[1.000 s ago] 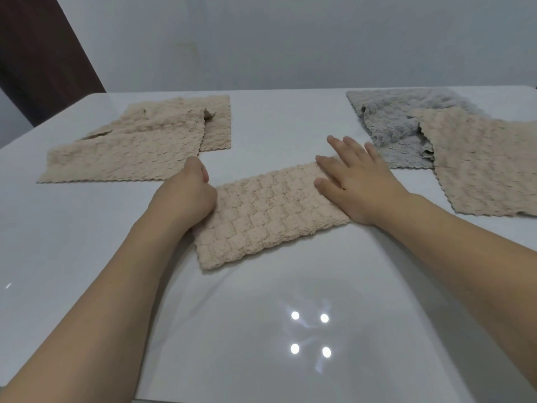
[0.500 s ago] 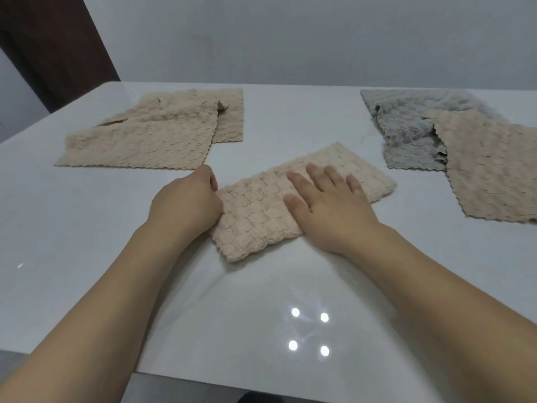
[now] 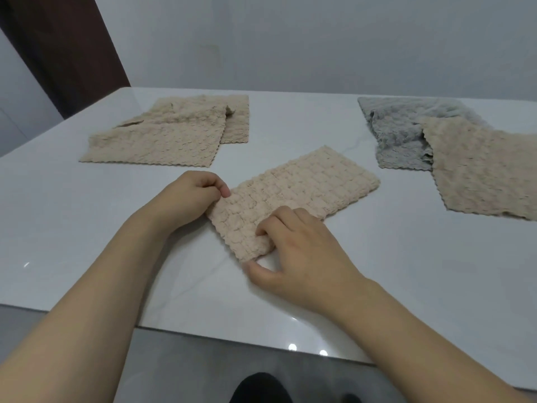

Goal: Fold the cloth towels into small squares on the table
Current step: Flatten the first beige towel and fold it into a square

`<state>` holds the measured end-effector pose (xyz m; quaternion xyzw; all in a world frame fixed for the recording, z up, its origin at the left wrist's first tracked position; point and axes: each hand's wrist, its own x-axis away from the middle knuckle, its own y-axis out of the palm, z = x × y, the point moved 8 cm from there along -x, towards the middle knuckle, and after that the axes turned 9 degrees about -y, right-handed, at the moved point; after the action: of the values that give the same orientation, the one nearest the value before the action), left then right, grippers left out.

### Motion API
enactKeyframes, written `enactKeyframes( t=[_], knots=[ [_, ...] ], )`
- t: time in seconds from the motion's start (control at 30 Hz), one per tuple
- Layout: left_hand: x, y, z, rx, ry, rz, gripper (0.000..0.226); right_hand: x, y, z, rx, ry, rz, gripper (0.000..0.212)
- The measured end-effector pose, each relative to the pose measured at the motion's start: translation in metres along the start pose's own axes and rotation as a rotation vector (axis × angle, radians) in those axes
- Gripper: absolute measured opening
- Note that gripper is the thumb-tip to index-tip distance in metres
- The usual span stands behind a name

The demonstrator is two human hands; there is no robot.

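Right hand (image 3: 302,251) shifted back from flat press mid-strip, now curled, pinching near corner of folded beige towel (image 3: 293,196). Left hand (image 3: 191,196) same spot as before, fingers curled, gripping towel's left end. Glossy white table (image 3: 87,228), smooth, reflecting lights. Towel: long waffle-textured strip, lying diagonal at table centre. Far left: beige towels (image 3: 162,138), scalloped edges, overlapping. Far right: beige towel (image 3: 479,170) overlapping crumpled grey towel (image 3: 401,135).

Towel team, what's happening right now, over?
Left hand and right hand both pinch the near end of the folded beige towel. It's a long strip, not yet square. Nothing in the way.
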<state>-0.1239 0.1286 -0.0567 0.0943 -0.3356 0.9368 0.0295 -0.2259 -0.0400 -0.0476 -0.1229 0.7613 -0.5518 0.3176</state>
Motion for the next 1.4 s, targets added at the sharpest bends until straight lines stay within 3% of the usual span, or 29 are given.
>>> enactKeyframes(
  t=[0.1, 0.2, 0.33, 0.47, 0.57, 0.67, 0.77, 0.9, 1.0, 1.07, 1.17, 1.23, 1.4],
  knots=[
    [0.01, 0.002, 0.0, 0.104, -0.059, -0.197, 0.036, 0.002, -0.004, 0.0, 0.062, 0.023, 0.019, 0.048],
    [0.022, 0.003, -0.005, 0.065, -0.02, -0.322, 0.051, 0.007, -0.01, 0.001, 0.08, -0.014, 0.099, 0.033],
    [0.029, 0.007, -0.005, -0.055, 0.051, -0.236, 0.037, 0.017, -0.013, 0.007, 0.062, -0.05, 0.054, 0.016],
    [0.035, 0.009, 0.005, 0.036, 0.146, -0.194, 0.008, 0.025, -0.02, 0.015, -0.041, -0.028, -0.028, 0.039],
    [0.043, 0.011, 0.01, 0.164, 0.137, -0.174, 0.031, 0.033, -0.025, 0.028, -0.205, 0.07, -0.05, 0.058],
    [0.047, 0.016, 0.012, 0.212, 0.148, -0.173, 0.048, 0.039, -0.029, 0.038, -0.236, 0.128, -0.046, 0.053],
    [0.057, 0.027, 0.021, 0.247, 0.19, -0.251, 0.042, 0.042, -0.038, 0.039, -0.176, 0.101, 0.01, 0.026],
    [0.066, 0.035, 0.035, 0.189, 0.234, -0.282, 0.033, 0.043, -0.045, 0.044, -0.151, 0.115, 0.01, 0.024],
    [0.07, 0.029, 0.049, 0.188, 0.293, -0.221, 0.012, 0.046, -0.051, 0.055, -0.249, 0.159, 0.064, 0.021],
    [0.076, 0.035, 0.055, 0.188, 0.282, -0.281, 0.02, 0.047, -0.054, 0.061, -0.263, 0.186, 0.092, 0.021],
    [0.08, 0.044, 0.058, 0.031, 0.277, -0.329, 0.055, 0.048, -0.054, 0.065, -0.247, 0.205, 0.093, 0.022],
    [0.08, 0.044, 0.061, -0.056, 0.326, -0.281, 0.052, 0.047, -0.053, 0.067, -0.262, 0.224, 0.095, 0.023],
    [0.079, 0.035, 0.064, 0.011, 0.391, -0.201, 0.034, 0.048, -0.055, 0.075, -0.333, 0.244, 0.116, 0.022]
  ],
)
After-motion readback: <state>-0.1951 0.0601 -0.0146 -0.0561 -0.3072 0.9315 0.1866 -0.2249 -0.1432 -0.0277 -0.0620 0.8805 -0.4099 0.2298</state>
